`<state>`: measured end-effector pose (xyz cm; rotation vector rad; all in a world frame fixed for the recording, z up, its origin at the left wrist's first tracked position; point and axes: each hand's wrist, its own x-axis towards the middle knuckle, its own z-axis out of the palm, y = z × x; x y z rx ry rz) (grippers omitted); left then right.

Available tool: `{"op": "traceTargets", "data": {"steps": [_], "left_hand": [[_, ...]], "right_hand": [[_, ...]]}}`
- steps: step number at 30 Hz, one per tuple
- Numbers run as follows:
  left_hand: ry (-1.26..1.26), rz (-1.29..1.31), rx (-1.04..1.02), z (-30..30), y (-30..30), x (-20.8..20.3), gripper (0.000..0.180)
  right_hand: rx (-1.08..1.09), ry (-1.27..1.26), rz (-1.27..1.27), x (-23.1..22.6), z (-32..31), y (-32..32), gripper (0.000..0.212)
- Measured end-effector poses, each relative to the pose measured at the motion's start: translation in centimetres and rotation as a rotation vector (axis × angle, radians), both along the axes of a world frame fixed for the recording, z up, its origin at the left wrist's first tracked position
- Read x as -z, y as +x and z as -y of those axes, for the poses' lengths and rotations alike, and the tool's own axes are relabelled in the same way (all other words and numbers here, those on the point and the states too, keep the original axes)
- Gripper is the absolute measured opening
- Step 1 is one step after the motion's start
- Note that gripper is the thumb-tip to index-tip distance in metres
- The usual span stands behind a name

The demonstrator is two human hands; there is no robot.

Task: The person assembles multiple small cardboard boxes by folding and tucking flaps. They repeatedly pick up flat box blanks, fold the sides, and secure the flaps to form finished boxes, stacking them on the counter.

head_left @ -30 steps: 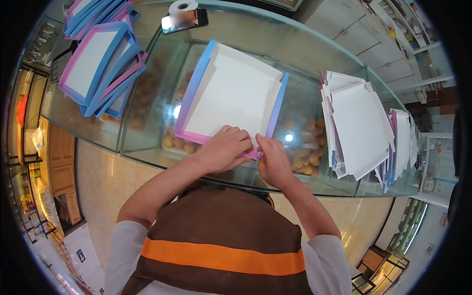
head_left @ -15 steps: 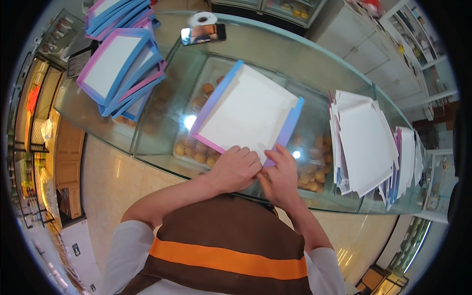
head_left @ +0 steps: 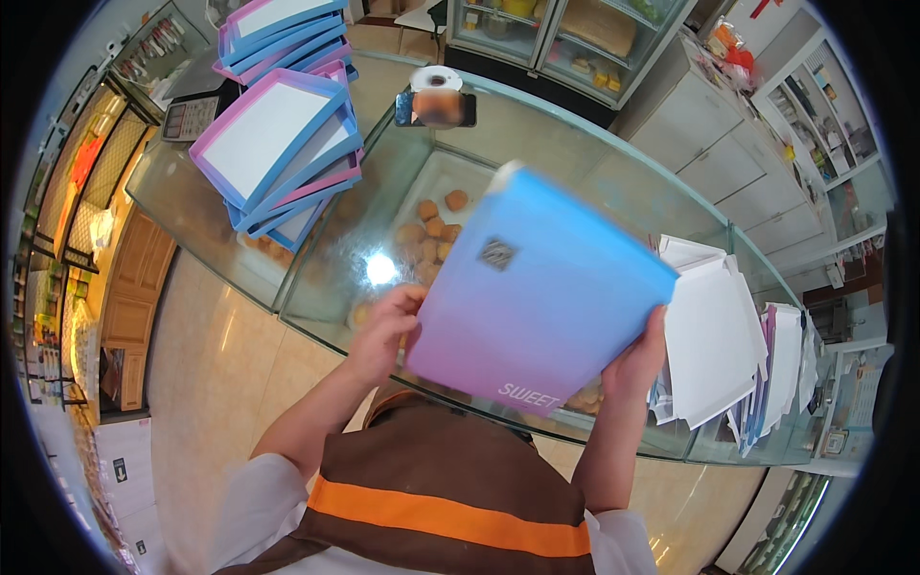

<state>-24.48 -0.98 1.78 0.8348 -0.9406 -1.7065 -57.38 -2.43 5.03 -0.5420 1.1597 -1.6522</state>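
Observation:
Between my hands I hold a cardboard box tray [head_left: 546, 297] tipped up over the glass counter, its blue-to-purple printed outside facing me. A small dark square mark and pale lettering show on that face. My left hand [head_left: 383, 331] grips the tray's left edge near the lower corner, its fingertips partly behind the card. At the opposite edge my right hand [head_left: 638, 356] clasps the side, with the thumb up along the rim and the other fingers mostly hidden. The tray's white inside is turned away from view.
Folded box trays [head_left: 278, 134] stand stacked at the left of the glass counter [head_left: 374, 206]. Flat white card blanks [head_left: 714, 335] lean in a pile at the right. Round baked goods [head_left: 422, 235] lie under the glass. A phone [head_left: 455, 110] and a white roll [head_left: 434, 79] are at the far edge.
The box tray has been lifted off the glass and flipped, so its coloured outside shows instead of its white inside. My hands have parted from the near corner to opposite sides.

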Motion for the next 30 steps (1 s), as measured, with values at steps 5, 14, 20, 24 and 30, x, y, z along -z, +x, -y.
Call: {"op": "traceTargets", "data": {"steps": [5, 14, 20, 24, 30], "left_hand": [[-0.181, 0.259, -0.286, 1.1, -0.5, -3.9, 0.055], [-0.118, 0.355, -0.174, -0.5, -1.2, -6.5, 0.054], [-0.112, 0.237, -0.538, -1.1, -3.7, -6.2, 0.031], [-0.191, 0.222, -0.612, -0.8, -4.2, -5.0, 0.017], [-0.106, 0.202, -0.467, -1.2, -3.0, -5.3, 0.013]], "right_hand": [[-0.223, -0.048, -0.466, 1.5, -1.8, 2.0, 0.051], [-0.060, 0.041, -0.202, -0.8, -4.2, 4.3, 0.042], [0.049, -0.100, -0.402, -2.5, -3.8, 6.1, 0.033], [0.135, -0.081, -0.411, -2.2, -4.1, 6.6, 0.019], [-0.017, -0.036, -0.280, -2.9, -4.8, 5.3, 0.019]]}}
